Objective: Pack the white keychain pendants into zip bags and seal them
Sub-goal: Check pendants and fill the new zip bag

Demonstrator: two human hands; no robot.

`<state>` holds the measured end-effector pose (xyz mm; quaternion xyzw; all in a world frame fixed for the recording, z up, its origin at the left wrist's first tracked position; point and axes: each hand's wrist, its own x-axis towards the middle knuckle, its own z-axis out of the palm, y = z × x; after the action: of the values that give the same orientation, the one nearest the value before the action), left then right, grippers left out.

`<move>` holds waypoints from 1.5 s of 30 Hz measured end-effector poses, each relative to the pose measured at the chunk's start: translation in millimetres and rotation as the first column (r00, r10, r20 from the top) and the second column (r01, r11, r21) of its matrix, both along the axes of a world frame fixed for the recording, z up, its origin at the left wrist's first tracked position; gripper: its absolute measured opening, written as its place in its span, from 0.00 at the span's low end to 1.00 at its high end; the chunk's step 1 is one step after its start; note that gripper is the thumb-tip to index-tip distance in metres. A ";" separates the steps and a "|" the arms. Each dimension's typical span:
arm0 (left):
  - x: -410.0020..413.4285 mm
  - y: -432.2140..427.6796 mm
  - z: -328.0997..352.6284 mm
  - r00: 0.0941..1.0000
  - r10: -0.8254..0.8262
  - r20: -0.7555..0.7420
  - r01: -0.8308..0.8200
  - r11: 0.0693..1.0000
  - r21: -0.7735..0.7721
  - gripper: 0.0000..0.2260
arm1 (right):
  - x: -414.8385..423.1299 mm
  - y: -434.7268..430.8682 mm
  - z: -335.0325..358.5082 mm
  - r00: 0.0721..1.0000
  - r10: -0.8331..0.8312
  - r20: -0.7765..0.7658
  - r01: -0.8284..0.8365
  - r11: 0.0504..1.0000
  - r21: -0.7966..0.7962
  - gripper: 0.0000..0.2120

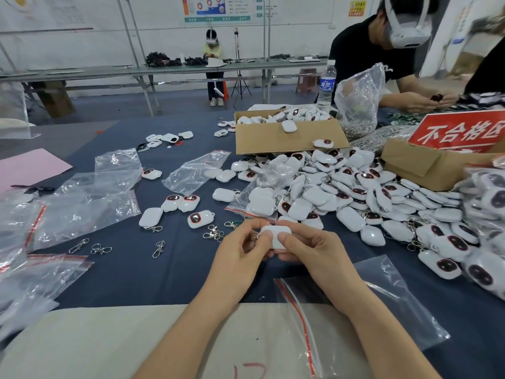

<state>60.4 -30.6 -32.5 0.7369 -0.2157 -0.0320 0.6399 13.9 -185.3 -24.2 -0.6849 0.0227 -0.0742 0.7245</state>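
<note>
One pendant (274,237) is gripped by left hand (240,253) and right hand (308,253); the zip bag (396,310) is unfilled, the pile (355,192) seemingly unpacked.

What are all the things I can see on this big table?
held pendant: one, white, between both hands
pendant pile: many, white, some with dark faces, table's right side
zip bags: several, clear with red strips, mostly left
metal clasps: several, silver, loose at front left
cardboard boxes: two, brown, back right
water bottle: one, clear, behind the boxes
red sign: one, red with white letters, far right
pink sheet: one, pink, left edge
left grip: one hand, holds the held pendant
right grip: one hand, holds it too
</note>
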 end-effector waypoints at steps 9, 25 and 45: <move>-7.3 -4.2 -1.7 0.999 0.008 0.042 -0.014 0.988 0.155 0.07 | 0.1 0.6 -0.3 0.999 -0.025 -0.040 0.029 0.994 0.104 0.12; -7.3 -3.0 3.5 0.998 0.000 0.055 -0.004 0.997 0.078 0.08 | -0.5 1.3 1.1 0.999 0.025 -0.026 -0.023 0.996 0.087 0.12; -9.1 -5.4 3.6 0.999 0.036 0.037 -0.040 0.993 0.109 0.08 | -1.4 2.5 3.2 1.000 -0.018 -0.026 0.020 0.995 0.094 0.09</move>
<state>51.3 -36.0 -29.0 0.7754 -0.2106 -0.0188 0.5950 12.5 -182.7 -21.1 -0.6506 0.0418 -0.0714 0.7549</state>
